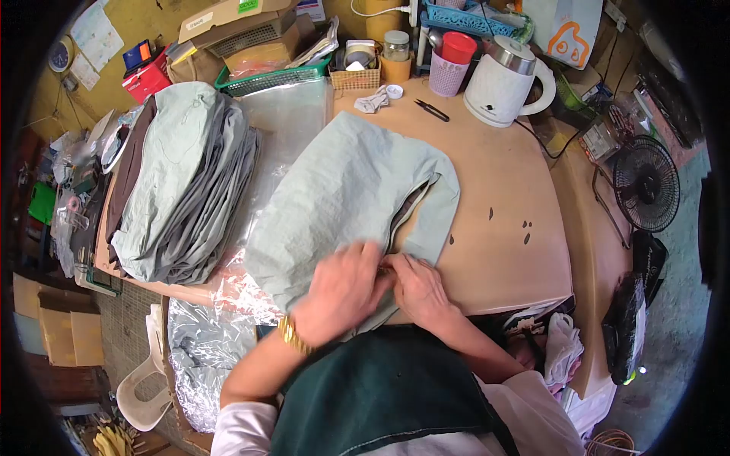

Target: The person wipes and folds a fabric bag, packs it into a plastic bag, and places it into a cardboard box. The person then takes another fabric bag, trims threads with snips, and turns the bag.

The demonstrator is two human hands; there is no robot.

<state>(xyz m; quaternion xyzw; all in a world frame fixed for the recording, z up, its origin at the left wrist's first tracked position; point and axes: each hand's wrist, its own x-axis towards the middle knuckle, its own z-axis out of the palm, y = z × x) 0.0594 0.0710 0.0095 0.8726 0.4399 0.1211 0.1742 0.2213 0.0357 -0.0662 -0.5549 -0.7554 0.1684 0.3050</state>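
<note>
A pale grey-green garment [327, 182] lies on the brown table [509, 190], with a narrow strip curving round its right side and a dark gap between. Both hands are at its near edge. My left hand [348, 285], a gold watch on its wrist, is blurred by motion over the cloth; what its fingers hold is hidden. Beside it, my right hand [417, 285] pinches the near end of the strip. The fingertips of the two hands nearly meet. A thick stack of folded grey garments [182, 182] rests to the left.
Black thread snips [432, 110], a white kettle [500, 83] and a pink cup [449, 72] stand or lie at the back. Clear plastic sheeting [285, 121] is between stack and garment. A black fan [646, 182] is at right, a plastic-filled box [201, 357] at near left.
</note>
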